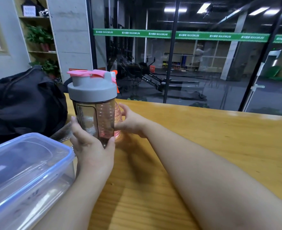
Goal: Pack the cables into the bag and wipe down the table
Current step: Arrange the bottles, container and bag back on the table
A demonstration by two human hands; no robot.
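We are in a gym, at a wooden table (219,130) beside a glass wall (203,63). Behind the glass we see a rowing machine (153,78) marked "AIR POWER", a dark training floor, and a green banner (170,34) with the word "MAXIMUM". A shelf with plants (39,35) stands on the left.

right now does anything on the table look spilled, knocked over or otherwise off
Nothing looks spilled or tipped. The left hand holds the shaker bottle upright, lid on, while the right hand grips a pink bottle behind it. The lidded plastic container sits level beside the black bag. No cables are visible.
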